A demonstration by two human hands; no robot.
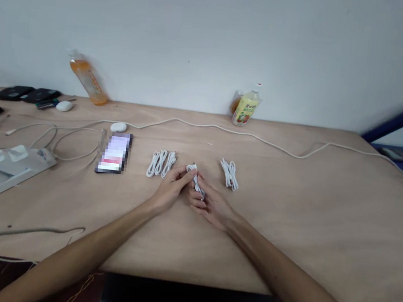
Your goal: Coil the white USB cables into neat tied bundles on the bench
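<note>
Between my two hands, over the middle of the table, is a white coiled cable (196, 181). My left hand (171, 186) pinches its upper end with thumb and fingers. Around its lower part, the fingers of my right hand (213, 202) are curled from the side. Several bundled white cables (161, 163) lie in a row just beyond my left hand. To the right, past my right hand, more bundled white cables (229, 174) lie on the wooden table (306, 221).
A phone (114, 153) and a white case (119, 127) lie to the left. Farther left is a white power strip (13, 173) with loose cords. An orange bottle (89, 80) and a yellow-labelled bottle (246, 108) stand by the wall. One long white cord (261, 138) crosses the back.
</note>
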